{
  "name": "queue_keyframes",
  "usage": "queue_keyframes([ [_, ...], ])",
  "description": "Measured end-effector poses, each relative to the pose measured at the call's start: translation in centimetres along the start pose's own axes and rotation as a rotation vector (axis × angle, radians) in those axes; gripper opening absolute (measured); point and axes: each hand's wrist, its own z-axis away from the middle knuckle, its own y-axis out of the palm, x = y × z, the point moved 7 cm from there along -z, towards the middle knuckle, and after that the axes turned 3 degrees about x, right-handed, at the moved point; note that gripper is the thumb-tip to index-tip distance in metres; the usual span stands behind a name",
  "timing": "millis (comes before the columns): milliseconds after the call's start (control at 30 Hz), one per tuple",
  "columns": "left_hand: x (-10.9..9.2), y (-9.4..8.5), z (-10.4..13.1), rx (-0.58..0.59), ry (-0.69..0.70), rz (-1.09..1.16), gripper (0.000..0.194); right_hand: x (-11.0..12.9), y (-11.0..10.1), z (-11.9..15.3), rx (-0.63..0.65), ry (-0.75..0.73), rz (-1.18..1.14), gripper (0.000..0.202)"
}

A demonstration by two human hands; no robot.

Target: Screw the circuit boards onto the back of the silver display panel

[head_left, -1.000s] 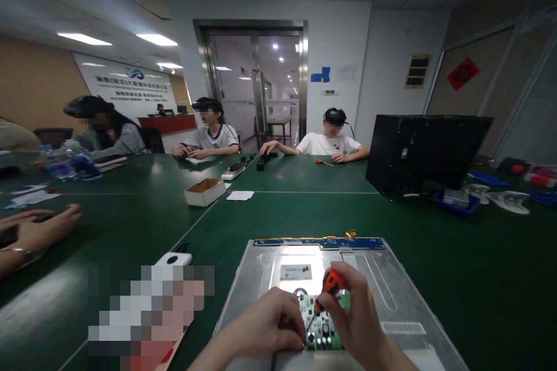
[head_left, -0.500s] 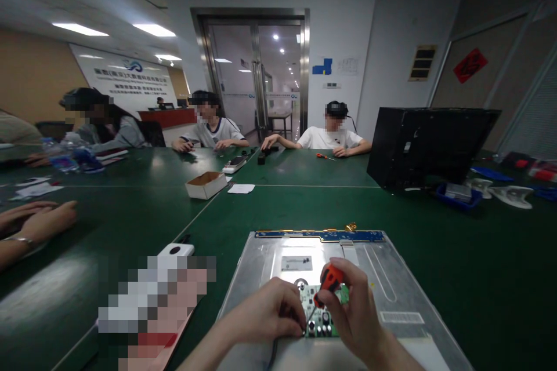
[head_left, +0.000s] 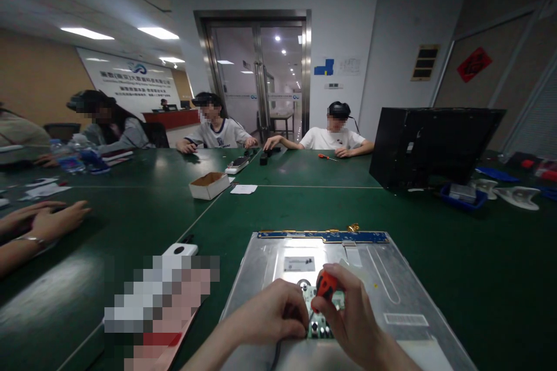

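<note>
A flat metal display panel (head_left: 256,266) lies back-up on the table in front of me, with a blue board strip (head_left: 361,237) along its far edge. Near its middle sits a small green circuit board (head_left: 320,330), partly covered by my hands. My right hand (head_left: 354,313) grips a red and black screwdriver (head_left: 326,286), tilted with its shaft down toward the board's left part. Beside the shaft, the fingers of my left hand (head_left: 278,310) are pinched together at the board's edge; what they hold is hidden. From beneath that hand a dark cable (head_left: 277,353) runs toward me.
Left of the panel lie a white device (head_left: 180,250) and a blurred-out pink item (head_left: 187,313). Farther off are an open cardboard box (head_left: 209,185), a black monitor housing (head_left: 435,148) and a blue tray (head_left: 463,196). Another person's hands (head_left: 56,223) rest at left; several people sit around the table.
The screwdriver handle has shifted slightly left and turned a little in my right hand. My left hand keeps its place at the board. The whole view has shifted slightly.
</note>
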Motion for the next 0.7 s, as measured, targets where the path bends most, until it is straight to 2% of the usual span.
queue_keyframes([
  [300, 0.37, 0.19, 0.03, -0.019, 0.009, -0.035, 0.018, 0.69, -0.48, -0.56, -0.042, -0.046, 0.085, 0.029],
  [700, -0.13, 0.08, -0.03, 0.022, 0.049, 0.007, 0.019, 0.16, 0.47, 0.14, 0.106, -0.017, -0.008, 0.040],
])
